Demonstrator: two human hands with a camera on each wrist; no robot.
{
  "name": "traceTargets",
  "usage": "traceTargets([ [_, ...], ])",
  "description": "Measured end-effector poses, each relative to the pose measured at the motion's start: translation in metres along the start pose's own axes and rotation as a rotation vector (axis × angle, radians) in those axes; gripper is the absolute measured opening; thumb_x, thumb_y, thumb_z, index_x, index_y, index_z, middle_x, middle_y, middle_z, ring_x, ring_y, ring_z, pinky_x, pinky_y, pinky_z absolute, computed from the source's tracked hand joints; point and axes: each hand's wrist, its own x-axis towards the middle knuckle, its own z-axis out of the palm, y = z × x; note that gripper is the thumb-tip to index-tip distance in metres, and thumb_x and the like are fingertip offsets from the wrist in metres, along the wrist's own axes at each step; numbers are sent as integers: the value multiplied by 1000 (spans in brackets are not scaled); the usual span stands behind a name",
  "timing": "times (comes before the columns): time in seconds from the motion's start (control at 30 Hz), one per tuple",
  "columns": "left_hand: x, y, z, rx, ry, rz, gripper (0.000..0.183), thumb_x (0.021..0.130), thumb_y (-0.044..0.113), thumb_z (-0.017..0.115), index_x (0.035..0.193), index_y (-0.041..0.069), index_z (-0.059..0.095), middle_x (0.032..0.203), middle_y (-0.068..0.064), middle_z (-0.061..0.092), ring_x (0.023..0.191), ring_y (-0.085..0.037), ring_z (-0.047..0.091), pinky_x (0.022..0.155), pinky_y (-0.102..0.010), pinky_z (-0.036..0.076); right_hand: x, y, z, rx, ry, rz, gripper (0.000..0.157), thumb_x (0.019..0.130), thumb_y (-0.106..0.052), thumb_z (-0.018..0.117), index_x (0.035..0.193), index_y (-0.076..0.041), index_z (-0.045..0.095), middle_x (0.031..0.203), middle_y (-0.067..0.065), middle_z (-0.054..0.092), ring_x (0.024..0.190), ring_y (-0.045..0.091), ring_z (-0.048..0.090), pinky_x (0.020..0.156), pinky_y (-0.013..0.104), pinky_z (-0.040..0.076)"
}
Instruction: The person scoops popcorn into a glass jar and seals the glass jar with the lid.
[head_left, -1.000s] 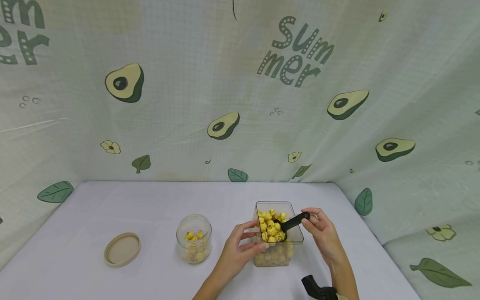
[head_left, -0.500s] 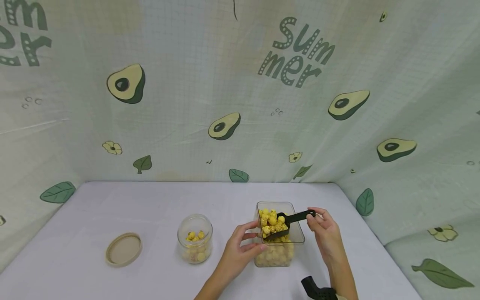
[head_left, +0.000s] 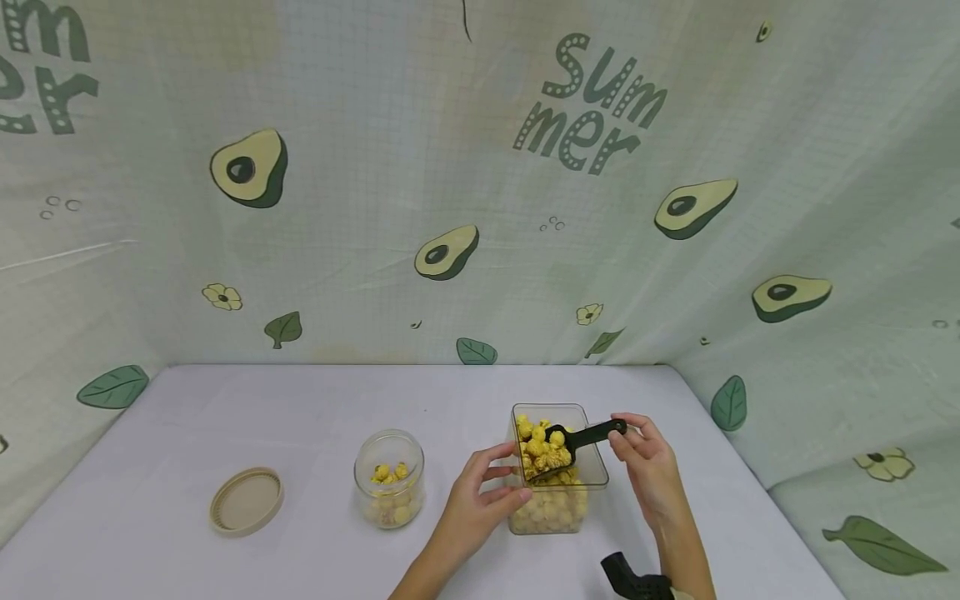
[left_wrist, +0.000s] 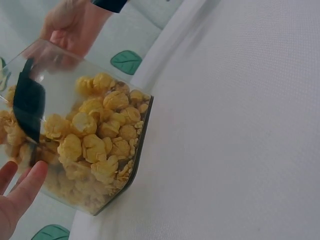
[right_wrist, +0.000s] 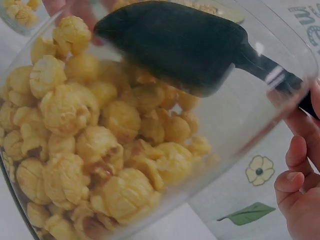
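A clear square container (head_left: 546,508) of yellow popcorn (left_wrist: 95,147) stands on the table. My left hand (head_left: 483,496) holds its left side, thumb at the front corner. My right hand (head_left: 651,462) pinches the handle end of a black scoop (head_left: 592,435) over the container's right rim. The scoop's bowl, loaded with popcorn, is inside the container near the top. In the right wrist view the underside of the scoop (right_wrist: 170,45) shows through the wall above the popcorn. Through the container in the left wrist view, the right hand (left_wrist: 70,30) appears behind the scoop.
A round glass jar (head_left: 388,492) with some popcorn stands left of the container. Farther left, a beige round lid (head_left: 246,501) lies on the white table (head_left: 315,433). A printed curtain (head_left: 360,167) hangs behind the table.
The scoop has come up out of the popcorn with a load, its handle shifting right and turning flatter. Over the last half second it has moved slightly left. My left hand has stayed put.
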Motion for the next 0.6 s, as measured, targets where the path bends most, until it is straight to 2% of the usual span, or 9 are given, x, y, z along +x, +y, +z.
traceTargets([
  [0.1,0,-1,0,-3,1,-2,52,87,23,66,134,16,46,135,-10,42,118,-28,49,90,-28,51,0,2,4,-57,-16,23,20,92,-3,55,107,-16,56,91,-16,68,85,4,48,79,20,38],
  [0.2,-1,-1,0,-8,1,-2,52,87,23,66,134,16,46,135,-11,42,118,-28,49,90,-27,51,0,3,4,-62,-17,30,19,92,-4,55,107,-16,56,90,-16,67,84,3,48,79,19,39],
  [0.43,-1,1,0,-1,2,-6,52,86,24,67,134,17,46,134,-10,42,118,-27,49,90,-26,51,1,3,3,53,-11,15,20,93,0,50,108,-11,57,75,-11,61,73,3,48,75,17,42],
  [0.6,0,2,0,-1,5,-5,52,86,23,67,134,16,46,133,-11,42,118,-27,48,90,-25,50,3,3,1,112,14,47,20,94,0,50,105,-15,59,73,-10,63,67,4,49,72,17,44],
])
